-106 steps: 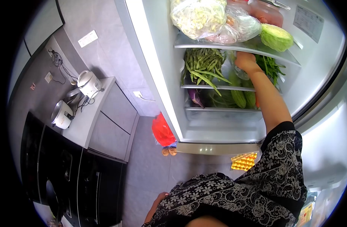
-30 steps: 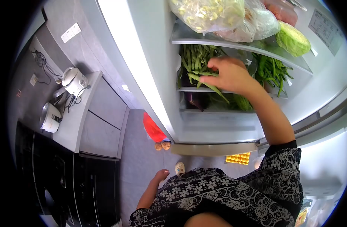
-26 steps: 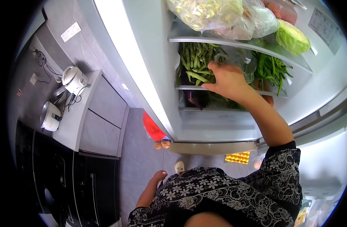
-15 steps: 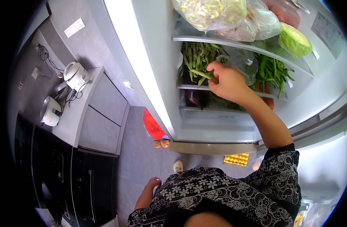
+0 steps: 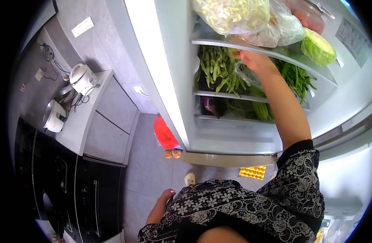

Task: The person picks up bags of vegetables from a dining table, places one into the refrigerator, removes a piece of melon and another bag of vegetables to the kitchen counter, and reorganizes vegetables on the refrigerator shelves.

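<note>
My right hand [image 5: 252,60] reaches into the open fridge, over the middle shelf. Its fingers are curled at the back of a pile of green beans [image 5: 216,67]; whatever they hold is hidden. Just below the hand lies a crumpled clear plastic bag [image 5: 248,75]. To its right are long green peppers [image 5: 295,81] on the same shelf. My left hand [image 5: 167,195] hangs low beside my body, away from the fridge, with its fingers mostly hidden.
Above, the glass shelf [image 5: 234,42] carries bagged pale vegetables [image 5: 234,14] and a cabbage [image 5: 318,46]. An eggplant [image 5: 210,106] lies on the lower level. A red bag [image 5: 165,133] and a yellow egg tray [image 5: 253,172] are on the floor. White cookers [image 5: 54,116] stand on the left counter.
My right hand has moved up and deeper into the middle shelf from its front edge, where it held a few green beans. Beans now lie at that edge. My left hand stays low.
</note>
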`<state>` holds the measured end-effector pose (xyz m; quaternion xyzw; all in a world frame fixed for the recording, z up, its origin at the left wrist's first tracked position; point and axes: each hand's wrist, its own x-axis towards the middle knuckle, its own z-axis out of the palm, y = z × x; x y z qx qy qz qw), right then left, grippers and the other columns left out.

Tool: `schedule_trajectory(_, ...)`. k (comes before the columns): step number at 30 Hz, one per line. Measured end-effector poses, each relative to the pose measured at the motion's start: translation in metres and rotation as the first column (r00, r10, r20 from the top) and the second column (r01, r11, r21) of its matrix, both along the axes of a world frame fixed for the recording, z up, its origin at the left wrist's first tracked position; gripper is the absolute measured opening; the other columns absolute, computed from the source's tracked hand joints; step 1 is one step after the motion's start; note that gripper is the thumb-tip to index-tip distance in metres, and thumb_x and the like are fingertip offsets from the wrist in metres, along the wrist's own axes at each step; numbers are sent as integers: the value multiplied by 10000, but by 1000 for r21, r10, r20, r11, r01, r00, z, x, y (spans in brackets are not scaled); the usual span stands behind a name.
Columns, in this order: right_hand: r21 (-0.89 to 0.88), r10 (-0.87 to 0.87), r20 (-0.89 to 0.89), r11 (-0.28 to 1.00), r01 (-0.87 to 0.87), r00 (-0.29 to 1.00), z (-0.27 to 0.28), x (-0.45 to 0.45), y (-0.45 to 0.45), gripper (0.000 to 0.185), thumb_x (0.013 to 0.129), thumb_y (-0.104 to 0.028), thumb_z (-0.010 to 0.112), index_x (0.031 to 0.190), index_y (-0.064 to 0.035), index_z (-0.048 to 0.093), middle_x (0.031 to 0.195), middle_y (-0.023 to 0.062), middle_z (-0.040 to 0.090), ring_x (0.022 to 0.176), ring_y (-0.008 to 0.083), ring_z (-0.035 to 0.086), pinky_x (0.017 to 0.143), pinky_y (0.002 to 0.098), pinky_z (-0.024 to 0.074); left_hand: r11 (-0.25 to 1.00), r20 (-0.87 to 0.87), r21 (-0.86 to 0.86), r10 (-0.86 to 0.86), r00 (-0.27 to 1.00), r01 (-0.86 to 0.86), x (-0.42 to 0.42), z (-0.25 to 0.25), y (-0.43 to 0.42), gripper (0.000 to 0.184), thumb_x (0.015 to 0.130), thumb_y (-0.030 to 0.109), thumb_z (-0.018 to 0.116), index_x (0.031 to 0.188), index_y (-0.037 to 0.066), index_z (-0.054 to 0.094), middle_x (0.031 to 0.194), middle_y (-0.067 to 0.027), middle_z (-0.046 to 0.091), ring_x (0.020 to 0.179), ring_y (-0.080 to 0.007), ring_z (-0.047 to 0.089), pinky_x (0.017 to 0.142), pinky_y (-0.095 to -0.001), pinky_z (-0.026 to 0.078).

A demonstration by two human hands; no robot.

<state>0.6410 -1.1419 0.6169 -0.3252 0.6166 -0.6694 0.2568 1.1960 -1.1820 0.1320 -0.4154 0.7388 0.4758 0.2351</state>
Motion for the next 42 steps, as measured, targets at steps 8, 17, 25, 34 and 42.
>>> schedule_trajectory(8,1,-196,-851,927,375,487,-19,-15,3,320,853,-354,479,910,-45,539,809,80,557,715,128,536,607,277,451,999,-38,-33,9,999,-10,11,-17,-3,273,705,295,611,795,39,632,736,-113,629,678,-217,587,644,-343,450)
schedule_trajectory(17,523,32,-541,795,307,840,-1,-24,72,374,824,-392,517,847,-20,550,606,56,534,496,148,516,498,250,432,994,56,-86,-63,996,67,0,1,-11,281,715,296,594,863,62,643,827,-133,642,793,-247,612,708,-348,465)
schedule_trajectory(25,513,419,-857,643,569,299,-24,-57,63,322,714,-329,573,778,-15,607,775,120,615,697,254,585,675,365,457,993,67,-61,-94,993,98,-12,19,-12,282,712,296,571,855,63,640,800,-128,639,762,-238,610,695,-340,464)
schedule_trajectory(34,169,-66,-912,839,518,405,-51,-89,3,142,679,-106,500,740,-5,579,703,148,603,577,257,581,535,373,457,997,18,-41,-69,997,70,0,19,-10,269,704,294,573,803,54,646,753,-120,640,707,-233,606,672,-342,463)
schedule_trajectory(42,427,-38,-681,791,438,732,-39,-65,0,137,683,-152,556,731,-24,544,564,83,511,481,166,484,446,321,388,999,2,-3,40,999,-40,16,7,-8,268,701,301,575,795,63,654,771,-127,641,736,-248,611,686,-347,464)
